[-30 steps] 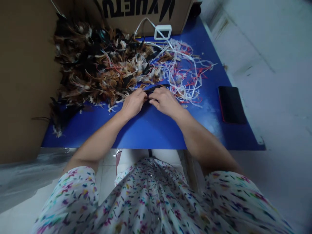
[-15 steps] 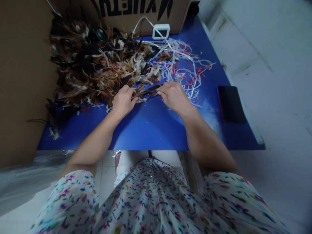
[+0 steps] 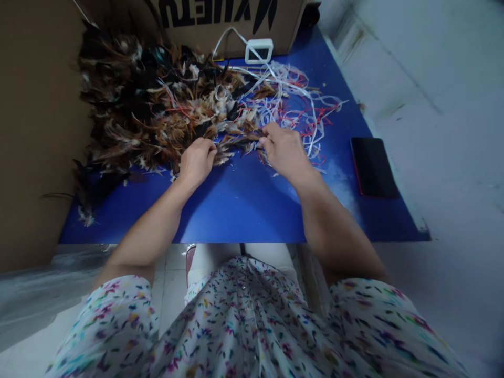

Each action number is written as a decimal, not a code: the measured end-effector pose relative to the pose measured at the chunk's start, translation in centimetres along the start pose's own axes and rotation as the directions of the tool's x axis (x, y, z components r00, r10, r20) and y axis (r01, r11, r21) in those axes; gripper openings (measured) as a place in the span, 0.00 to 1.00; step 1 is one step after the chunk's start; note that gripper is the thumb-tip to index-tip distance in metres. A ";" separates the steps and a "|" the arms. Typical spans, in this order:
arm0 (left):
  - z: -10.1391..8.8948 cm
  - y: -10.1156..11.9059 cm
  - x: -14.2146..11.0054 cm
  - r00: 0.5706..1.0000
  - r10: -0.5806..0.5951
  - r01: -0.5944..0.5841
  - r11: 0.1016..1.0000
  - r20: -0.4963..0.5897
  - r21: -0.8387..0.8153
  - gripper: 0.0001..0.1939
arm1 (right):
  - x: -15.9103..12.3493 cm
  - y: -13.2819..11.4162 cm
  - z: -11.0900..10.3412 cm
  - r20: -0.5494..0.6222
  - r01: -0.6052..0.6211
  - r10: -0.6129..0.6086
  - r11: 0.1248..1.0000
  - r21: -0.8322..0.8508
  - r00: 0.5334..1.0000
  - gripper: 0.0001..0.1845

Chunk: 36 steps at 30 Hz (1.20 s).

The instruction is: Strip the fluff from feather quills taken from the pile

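A large pile of brown, black and white feathers (image 3: 157, 113) spreads over the blue table (image 3: 244, 205). At its near edge, my left hand (image 3: 197, 161) is closed in a pinch on feathers, their pale tufts sticking out past the fingertips. My right hand (image 3: 285, 149) pinches the other end of a thin brown-and-dark bunch of feathers (image 3: 240, 140) that stretches between both hands just over the table. The fingertips partly hide what they grip. Beyond my right hand lies a tangle of white and red strips (image 3: 291, 89).
A black phone (image 3: 374, 168) lies at the right edge by the wall. At the back, a white digital display (image 3: 259, 51) stands before a printed cardboard box (image 3: 232, 37). Another cardboard panel (image 3: 39, 131) borders the left side.
My right hand has shifted slightly, its fingers turning upward. The dark feathers between my hands lie lower and looser, with more pale tufts showing by my left fingertips.
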<state>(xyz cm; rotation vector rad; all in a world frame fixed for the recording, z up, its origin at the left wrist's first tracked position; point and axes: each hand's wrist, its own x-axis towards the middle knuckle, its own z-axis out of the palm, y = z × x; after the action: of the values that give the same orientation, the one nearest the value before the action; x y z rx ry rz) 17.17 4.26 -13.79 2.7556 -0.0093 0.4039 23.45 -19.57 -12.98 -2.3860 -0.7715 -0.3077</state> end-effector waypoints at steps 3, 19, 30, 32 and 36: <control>0.1 -0.4 0.2 0.996 -0.011 0.004 0.997 -0.094 -0.076 0.06 | 0.0 0.0 0.1 -0.071 -0.043 0.048 0.996 0.073 0.996 0.09; 0.1 -0.2 1.8 0.897 -0.437 0.286 0.463 0.064 -0.839 0.11 | 0.9 0.8 2.3 0.007 -0.233 0.270 0.820 0.523 0.963 0.06; -0.9 1.2 0.8 0.884 -0.404 0.372 0.297 0.237 -0.880 0.10 | 0.2 -0.2 2.5 -0.217 0.095 -0.043 0.968 0.231 0.975 0.12; -0.9 1.7 0.4 0.897 -0.368 0.364 0.302 0.244 -0.881 0.10 | -0.2 -1.2 2.6 -0.212 0.199 -0.156 0.960 0.199 0.965 0.11; -0.5 2.4 -0.3 0.921 -0.279 0.352 0.299 0.271 -0.887 0.13 | -0.8 -2.7 3.4 -0.169 0.310 -0.280 0.931 0.193 0.945 0.10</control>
<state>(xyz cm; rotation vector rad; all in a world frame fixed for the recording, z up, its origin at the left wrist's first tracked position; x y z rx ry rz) 16.55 2.22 -12.58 1.5287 0.2269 0.1033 21.36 -16.06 -14.70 -2.0195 -1.0446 -0.4811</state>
